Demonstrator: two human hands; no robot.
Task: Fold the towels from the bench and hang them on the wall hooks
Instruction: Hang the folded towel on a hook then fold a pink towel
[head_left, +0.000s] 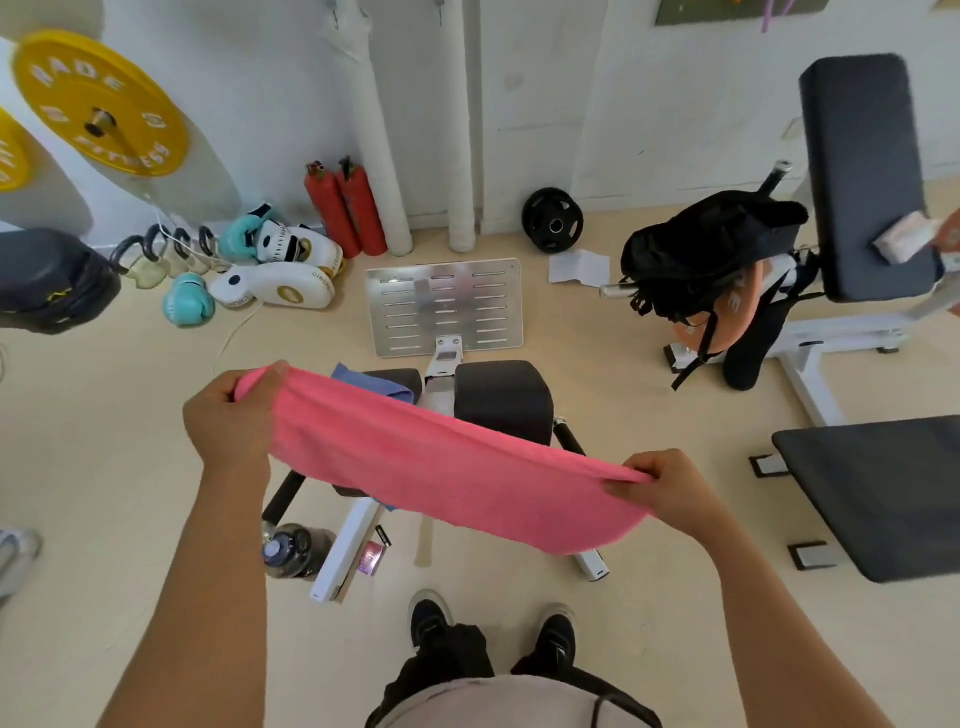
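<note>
My forearms are bare, no sleeves visible. I wear a light grey top (498, 701), black trousers (447, 654) and black shoes (557, 635) with pale toe caps at 6 o'clock.

Pink towel (441, 467) fuzzy matt cloth; footplate (444, 306) shiny slotted metal.

Beyond the hands, against the wall, two red fire extinguishers (345, 210) stand side by side, with white and teal boxing gloves (270, 265) on the floor to their left and a black weight plate (553, 221) leaning to their right. Up left of the hands, a yellow weight plate (101, 101) is mounted on a peg. A dark water bottle (293, 551) lies on the floor below the hands, and a black backpack (711, 249) sits up to their right.
</note>
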